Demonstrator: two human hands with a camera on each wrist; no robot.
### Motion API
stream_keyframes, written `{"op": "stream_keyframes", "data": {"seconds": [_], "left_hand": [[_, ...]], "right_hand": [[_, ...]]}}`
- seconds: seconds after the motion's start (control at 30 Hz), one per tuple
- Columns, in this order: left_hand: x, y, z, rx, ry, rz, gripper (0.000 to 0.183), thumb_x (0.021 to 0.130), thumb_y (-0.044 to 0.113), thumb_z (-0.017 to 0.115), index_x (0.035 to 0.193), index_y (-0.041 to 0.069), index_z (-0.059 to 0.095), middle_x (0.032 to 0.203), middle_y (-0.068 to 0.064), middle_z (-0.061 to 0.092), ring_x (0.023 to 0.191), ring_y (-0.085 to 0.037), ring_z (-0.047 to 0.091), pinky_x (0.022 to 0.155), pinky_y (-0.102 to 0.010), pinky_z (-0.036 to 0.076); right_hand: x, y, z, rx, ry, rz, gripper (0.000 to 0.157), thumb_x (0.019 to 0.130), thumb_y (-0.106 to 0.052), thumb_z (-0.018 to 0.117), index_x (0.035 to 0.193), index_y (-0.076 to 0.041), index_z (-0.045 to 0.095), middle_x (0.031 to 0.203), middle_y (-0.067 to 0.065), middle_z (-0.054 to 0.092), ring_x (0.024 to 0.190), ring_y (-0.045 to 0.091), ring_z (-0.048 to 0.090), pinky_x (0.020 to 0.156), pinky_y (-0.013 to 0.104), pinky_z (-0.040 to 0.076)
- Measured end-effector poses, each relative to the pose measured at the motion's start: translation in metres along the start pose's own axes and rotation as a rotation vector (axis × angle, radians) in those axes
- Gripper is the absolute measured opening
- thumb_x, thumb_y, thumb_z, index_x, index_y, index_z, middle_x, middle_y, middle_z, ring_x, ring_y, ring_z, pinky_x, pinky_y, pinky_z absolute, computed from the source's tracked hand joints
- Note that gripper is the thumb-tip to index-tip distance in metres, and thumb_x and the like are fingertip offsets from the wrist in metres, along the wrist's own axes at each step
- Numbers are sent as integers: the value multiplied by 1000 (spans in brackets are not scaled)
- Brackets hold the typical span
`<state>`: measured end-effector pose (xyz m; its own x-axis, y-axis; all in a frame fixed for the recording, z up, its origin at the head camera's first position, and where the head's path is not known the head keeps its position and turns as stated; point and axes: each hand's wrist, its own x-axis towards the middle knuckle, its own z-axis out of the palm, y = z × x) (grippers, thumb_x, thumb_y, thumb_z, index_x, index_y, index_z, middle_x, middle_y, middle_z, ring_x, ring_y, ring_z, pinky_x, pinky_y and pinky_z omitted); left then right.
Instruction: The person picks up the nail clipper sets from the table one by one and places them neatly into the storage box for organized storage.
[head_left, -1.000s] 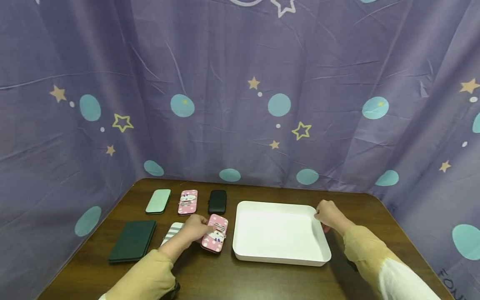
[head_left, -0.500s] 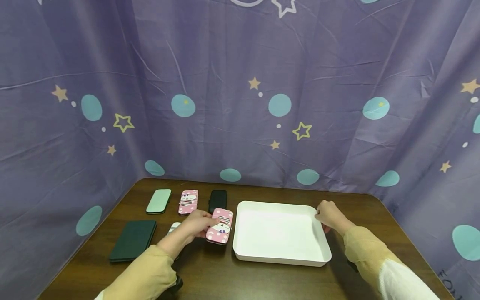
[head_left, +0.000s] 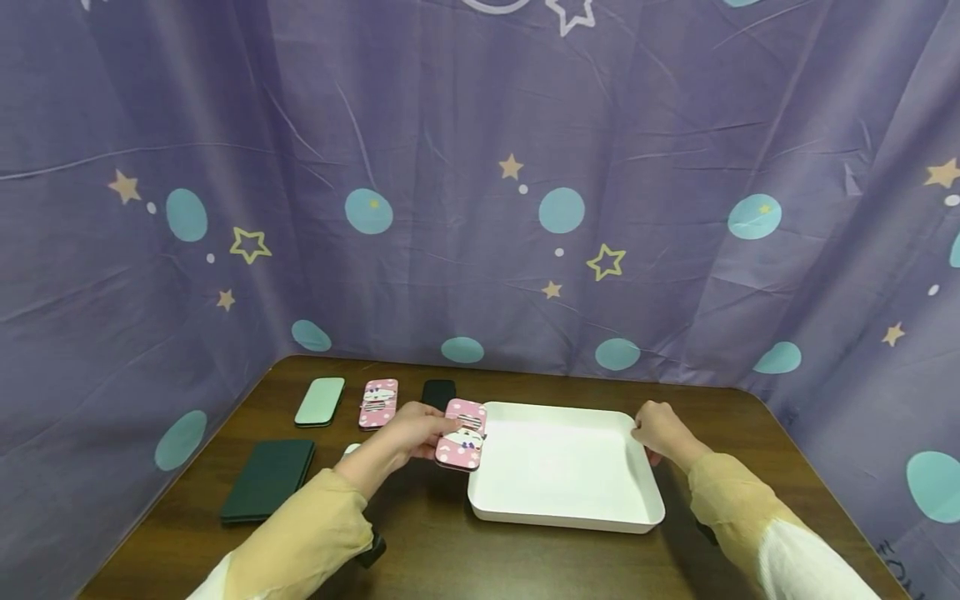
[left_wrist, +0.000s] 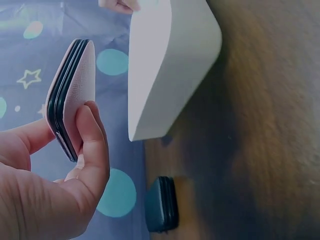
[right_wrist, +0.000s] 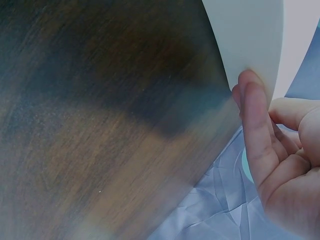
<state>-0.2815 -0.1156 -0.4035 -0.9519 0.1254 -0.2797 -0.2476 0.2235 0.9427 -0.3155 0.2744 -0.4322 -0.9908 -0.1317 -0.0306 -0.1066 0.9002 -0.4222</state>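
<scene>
My left hand (head_left: 418, 433) pinches a pink dotted clasp case (head_left: 461, 435) with a white cat picture, thumb on the front and fingers behind. The case is raised off the table, at the left rim of a white tray (head_left: 562, 518). In the left wrist view its dark metal edge (left_wrist: 62, 95) looks closed. At the tray's far right side, my right hand (head_left: 663, 433) pinches the tray wall between thumb and fingers; the right wrist view shows its fingers (right_wrist: 257, 125) against the wall's outer side.
On the table's left lie a mint case (head_left: 320, 402), another pink cat case (head_left: 378, 403), a black case (head_left: 438, 393) and a dark green folder-like case (head_left: 268, 482). A striped case is mostly hidden by my left arm. A purple curtain (head_left: 465, 275) hangs behind the table.
My left hand has lifted the pink clasp case from beside the striped one and carried it right and away from me, up to the tray's left rim. The right hand stays put.
</scene>
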Motion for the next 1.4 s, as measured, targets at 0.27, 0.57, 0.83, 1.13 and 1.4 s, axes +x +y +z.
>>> {"op": "stream_keyframes", "data": {"seconds": [0.27, 0.57, 0.83, 1.13, 1.4], "left_hand": [[6, 15, 15, -14, -26, 8, 27, 83, 11, 69, 101, -7, 59, 71, -5, 65, 57, -11, 61, 50, -24, 52], [11, 31, 38, 19, -64, 10, 35, 83, 13, 71, 106, -8, 56, 72, -7, 65, 56, -11, 60, 48, -22, 51], [17, 38, 63, 27, -100, 16, 33, 83, 12, 71, 105, -8, 56, 76, -11, 68, 56, -13, 63, 51, -26, 54], [25, 45, 94, 21, -128, 11, 27, 81, 11, 73, 97, -7, 59, 72, -11, 68, 52, -13, 62, 49, -26, 54], [29, 47, 116, -5, -156, 5, 24, 81, 9, 73, 94, -6, 58, 74, -14, 69, 55, -16, 64, 51, -29, 55]], "right_hand": [[3, 3, 1, 15, 1, -5, 21, 81, 4, 56, 62, 0, 61, 42, 6, 55, 34, 16, 57, 40, 30, 51], [4, 2, 2, 15, -11, 2, 19, 81, 5, 54, 65, 2, 63, 44, 7, 56, 36, 18, 58, 40, 31, 51], [5, 1, 1, -8, -24, 8, 15, 83, 4, 55, 74, 6, 66, 46, 7, 57, 36, 17, 58, 40, 30, 51], [7, 5, 2, -9, -19, -18, 16, 83, 3, 55, 71, 4, 66, 43, 5, 54, 34, 14, 56, 39, 28, 50], [7, 3, 3, -2, -13, -16, 18, 85, 3, 56, 69, 2, 65, 42, 5, 54, 33, 14, 55, 39, 30, 50]]}}
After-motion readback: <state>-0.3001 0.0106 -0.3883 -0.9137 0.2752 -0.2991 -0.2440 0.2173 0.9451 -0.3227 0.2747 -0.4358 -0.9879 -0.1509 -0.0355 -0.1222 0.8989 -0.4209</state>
